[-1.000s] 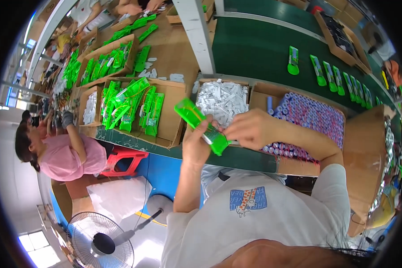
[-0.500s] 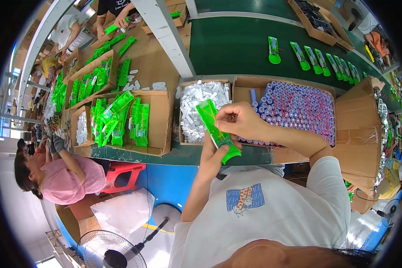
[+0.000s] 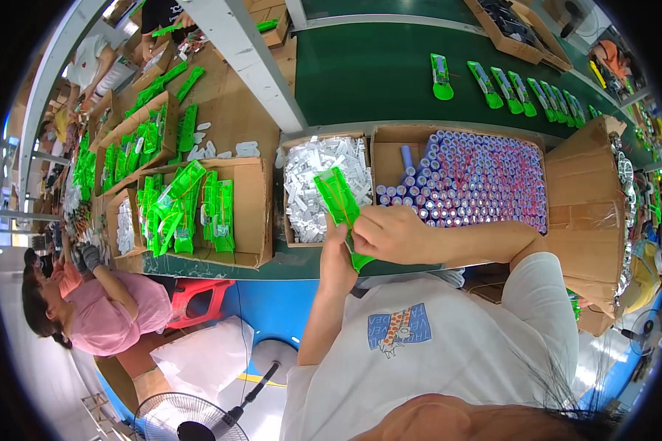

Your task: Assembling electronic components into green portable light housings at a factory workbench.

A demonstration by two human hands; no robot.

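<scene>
A long bright green plastic shell (image 3: 336, 192) with thin orange-red wires along its inside is tilted in front of me. My left hand (image 3: 335, 266) grips its lower part from beneath. Closed in a pinch, my right hand (image 3: 393, 234) presses over the shell's lower half; its fingertips and whatever they hold are hidden. Behind the shell sits a cardboard box of small white plastic pieces (image 3: 309, 158). To the right, another box holds many purple cylindrical battery cells (image 3: 485, 176) with red wires.
At left, an open cardboard box (image 3: 251, 213) holds several green shells. Green pieces (image 3: 521, 94) with cells lie across the dark green surface beyond. A metal post (image 3: 254, 66) rises from the bench. A person in pink (image 3: 121, 312) sits at left, near a fan (image 3: 191, 422).
My right hand has moved down along the shell, from its middle to its lower half, and now covers that part. The whole view has shifted slightly.
</scene>
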